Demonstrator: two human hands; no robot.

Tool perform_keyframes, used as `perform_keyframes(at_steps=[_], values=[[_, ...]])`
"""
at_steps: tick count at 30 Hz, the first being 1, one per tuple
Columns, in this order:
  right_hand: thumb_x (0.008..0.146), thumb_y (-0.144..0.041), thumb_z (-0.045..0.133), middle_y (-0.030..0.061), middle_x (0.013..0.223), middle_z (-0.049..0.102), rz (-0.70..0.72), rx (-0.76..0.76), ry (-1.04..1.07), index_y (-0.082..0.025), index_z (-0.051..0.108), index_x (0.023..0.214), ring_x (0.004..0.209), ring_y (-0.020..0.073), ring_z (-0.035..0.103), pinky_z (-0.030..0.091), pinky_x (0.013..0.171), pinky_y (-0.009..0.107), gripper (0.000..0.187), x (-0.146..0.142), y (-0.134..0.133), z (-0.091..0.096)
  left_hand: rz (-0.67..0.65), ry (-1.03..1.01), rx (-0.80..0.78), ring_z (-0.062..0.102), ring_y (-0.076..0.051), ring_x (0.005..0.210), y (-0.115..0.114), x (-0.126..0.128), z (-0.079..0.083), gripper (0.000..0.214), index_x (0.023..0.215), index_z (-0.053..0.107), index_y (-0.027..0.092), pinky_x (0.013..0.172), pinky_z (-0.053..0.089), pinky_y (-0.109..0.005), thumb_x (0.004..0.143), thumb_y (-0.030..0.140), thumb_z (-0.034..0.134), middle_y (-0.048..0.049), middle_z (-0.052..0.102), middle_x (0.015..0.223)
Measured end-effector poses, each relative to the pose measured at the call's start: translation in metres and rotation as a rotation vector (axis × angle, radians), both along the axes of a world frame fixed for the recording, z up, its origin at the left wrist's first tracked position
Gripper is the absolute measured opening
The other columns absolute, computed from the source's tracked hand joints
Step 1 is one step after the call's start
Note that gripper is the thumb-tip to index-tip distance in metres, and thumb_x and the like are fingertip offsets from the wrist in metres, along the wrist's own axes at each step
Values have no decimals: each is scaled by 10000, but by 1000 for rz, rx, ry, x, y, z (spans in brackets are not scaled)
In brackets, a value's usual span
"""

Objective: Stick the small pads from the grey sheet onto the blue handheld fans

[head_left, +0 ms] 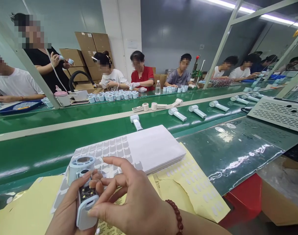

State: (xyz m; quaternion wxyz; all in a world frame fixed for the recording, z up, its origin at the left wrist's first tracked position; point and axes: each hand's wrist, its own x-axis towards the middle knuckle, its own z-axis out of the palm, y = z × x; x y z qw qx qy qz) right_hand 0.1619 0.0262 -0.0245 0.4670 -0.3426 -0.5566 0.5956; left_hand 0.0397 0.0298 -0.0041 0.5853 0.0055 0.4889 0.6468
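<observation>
A light blue handheld fan point(87, 212) lies in my left hand point(68, 204), whose fingers wrap round its handle. Its round head point(81, 160) with a silver centre points away from me, and a dark circuit board shows in the handle. My right hand point(129, 192) is at the handle's near end, thumb pressed on the light blue end and the other fingers curled close by; the index finger reaches forward. Whether a small piece sits between the right fingertips is hidden. Beneath lie a sheet of grey stickers point(109, 148) and yellow backing sheets point(195, 182).
A white paper stack point(156, 147) lies ahead. Beyond it, the green conveyor belt point(109, 130) carries several similar fans point(177, 114). Co-workers sit opposite behind rows of small light blue parts point(112, 96). At right are a perforated metal box point(281, 112) and a red stool point(247, 199).
</observation>
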Motion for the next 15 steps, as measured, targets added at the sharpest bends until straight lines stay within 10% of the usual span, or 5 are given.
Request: perform_keyframes(at_steps=[15], values=[[569, -458, 922, -14, 772, 774, -39, 20, -85, -284, 575, 1375, 844, 258, 771, 614, 863, 399, 894, -5, 3, 4, 19, -36, 10, 611, -107, 514, 2, 0, 3, 193, 830, 665, 159, 524, 592, -230, 822, 42, 511, -38, 591, 769]])
